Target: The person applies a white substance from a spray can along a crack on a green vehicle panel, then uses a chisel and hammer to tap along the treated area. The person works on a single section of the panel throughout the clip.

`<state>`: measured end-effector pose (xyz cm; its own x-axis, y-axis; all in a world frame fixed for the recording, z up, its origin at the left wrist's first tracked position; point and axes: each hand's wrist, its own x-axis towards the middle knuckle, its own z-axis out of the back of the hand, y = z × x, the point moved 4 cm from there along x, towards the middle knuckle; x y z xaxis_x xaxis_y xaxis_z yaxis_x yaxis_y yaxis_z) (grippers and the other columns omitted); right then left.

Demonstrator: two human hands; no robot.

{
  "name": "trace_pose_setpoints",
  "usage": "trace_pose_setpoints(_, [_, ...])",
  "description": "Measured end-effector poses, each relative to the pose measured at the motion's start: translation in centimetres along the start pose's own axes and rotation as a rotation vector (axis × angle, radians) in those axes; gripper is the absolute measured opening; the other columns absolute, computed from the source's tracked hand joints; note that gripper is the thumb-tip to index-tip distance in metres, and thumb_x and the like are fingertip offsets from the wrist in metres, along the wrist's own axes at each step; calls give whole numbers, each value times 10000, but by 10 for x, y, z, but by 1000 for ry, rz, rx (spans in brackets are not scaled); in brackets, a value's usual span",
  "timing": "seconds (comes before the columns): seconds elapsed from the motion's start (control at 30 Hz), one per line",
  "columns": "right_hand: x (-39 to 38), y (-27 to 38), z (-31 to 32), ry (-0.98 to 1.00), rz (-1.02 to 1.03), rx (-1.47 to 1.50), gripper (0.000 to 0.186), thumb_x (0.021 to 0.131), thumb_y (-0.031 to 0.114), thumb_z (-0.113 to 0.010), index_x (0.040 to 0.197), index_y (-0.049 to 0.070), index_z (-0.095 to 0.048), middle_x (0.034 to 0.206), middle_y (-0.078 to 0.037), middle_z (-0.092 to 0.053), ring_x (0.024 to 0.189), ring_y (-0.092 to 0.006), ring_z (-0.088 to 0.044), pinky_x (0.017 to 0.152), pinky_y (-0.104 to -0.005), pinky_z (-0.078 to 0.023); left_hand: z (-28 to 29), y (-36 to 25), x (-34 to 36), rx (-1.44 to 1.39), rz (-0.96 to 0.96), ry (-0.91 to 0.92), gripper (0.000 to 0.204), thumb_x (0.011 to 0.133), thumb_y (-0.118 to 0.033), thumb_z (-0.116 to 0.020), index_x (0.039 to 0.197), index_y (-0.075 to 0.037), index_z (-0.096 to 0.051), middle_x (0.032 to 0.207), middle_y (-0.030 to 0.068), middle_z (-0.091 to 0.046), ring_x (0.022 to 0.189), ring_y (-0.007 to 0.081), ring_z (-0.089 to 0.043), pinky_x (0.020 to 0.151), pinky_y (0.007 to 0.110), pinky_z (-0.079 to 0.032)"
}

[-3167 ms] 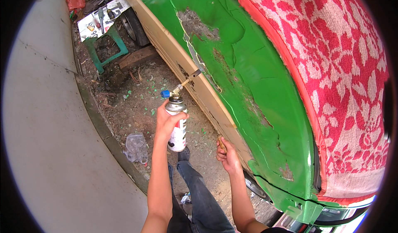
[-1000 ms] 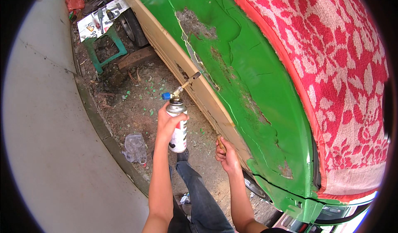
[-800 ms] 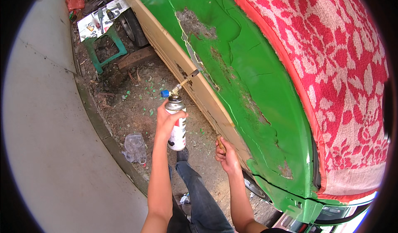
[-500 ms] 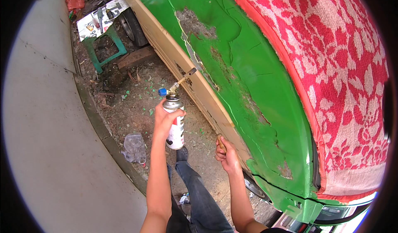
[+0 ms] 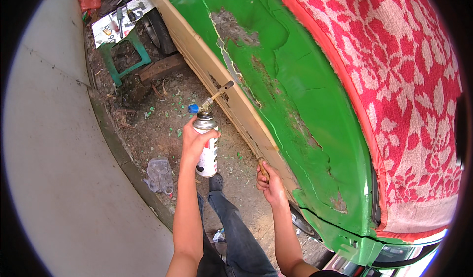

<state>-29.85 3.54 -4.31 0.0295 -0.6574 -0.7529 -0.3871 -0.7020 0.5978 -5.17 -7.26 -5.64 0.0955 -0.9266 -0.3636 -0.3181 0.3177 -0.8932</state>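
Note:
My left hand [image 5: 193, 143] is wrapped round a gas canister [image 5: 207, 151] with a blow torch head [image 5: 207, 103] on top. A blue knob [image 5: 193, 108] sits on the torch's left, and its nozzle points up and right at the tan lower strip [image 5: 201, 50] of a car body. No flame can be made out. In my right hand [image 5: 271, 184] is a tool with a wooden handle [image 5: 263, 170], held close to the strip; its working end cannot be made out. Above the strip, the green car panel [image 5: 315, 104] shows cracked, peeling paint and bare grey-brown patches.
A red and pink floral towel [image 5: 409, 89] covers the car's upper part. A pale wall [image 5: 59, 154] runs along the left. A green stool [image 5: 118, 62] carries a white board [image 5: 111, 28] with tools. A crumpled plastic bag [image 5: 160, 175], wood pieces and green paint flakes lie on the ground.
Almost nothing differs. The canister in my left hand has shifted very slightly left, and the car panel sits a touch lower and further right in the picture.

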Motion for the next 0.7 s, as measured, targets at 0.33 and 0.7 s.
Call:
trace_pose_setpoints(0.33, [0, -2, -4, 5, -7, -16, 316, 1024, 358, -499, 884, 76, -528, 578, 56, -351, 426, -28, -218, 411, -213, -186, 3, 3, -3, 13, 8, 0, 411, 615, -66, -723, 1001, 4, -599, 826, 105, -692, 730, 181, -679, 706, 310, -530])
trace_pose_setpoints(0.7, [-5, -7, -4, 4, -14, -1, 305, 1026, 342, -494, 892, 69, -528, 574, 55, -355, 423, -28, -216, 412, -212, -185, 3, 22, -9, 30, 15, 2, 396, 616, -59, -738, 981, 3, -599, 820, 97, -692, 713, 173, -671, 681, 308, -529])
